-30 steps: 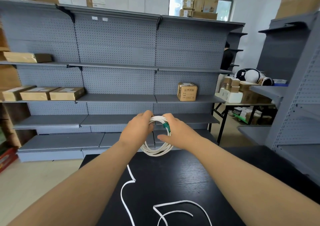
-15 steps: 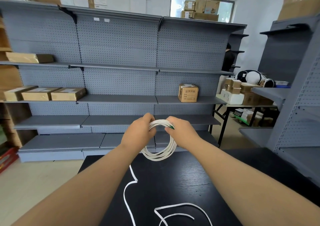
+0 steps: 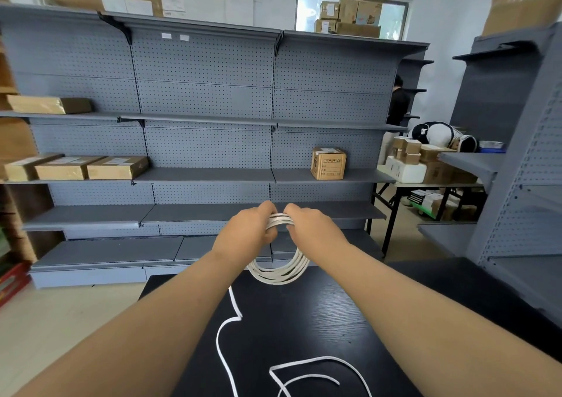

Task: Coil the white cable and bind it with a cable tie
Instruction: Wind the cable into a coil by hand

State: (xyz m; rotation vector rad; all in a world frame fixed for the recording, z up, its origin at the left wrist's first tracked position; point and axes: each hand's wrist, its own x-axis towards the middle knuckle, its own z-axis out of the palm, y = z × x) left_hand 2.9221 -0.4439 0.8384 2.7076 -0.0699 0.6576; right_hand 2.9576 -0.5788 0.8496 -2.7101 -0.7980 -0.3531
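Grey shelves (image 3: 206, 175) hold boxes (image 3: 328, 164); hands (image 3: 248, 229) (image 3: 314, 229) grip white cable (image 3: 279, 273).

Two hands (image 3: 244, 234) (image 3: 316, 232), one cable (image 3: 279, 275) (white), one table (image 3: 304, 320).

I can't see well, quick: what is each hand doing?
Left hand grips the white cable coil.
Right hand grips the same coil.

No text is legible; print on the cardboard box (image 3: 328, 163) is blurred.
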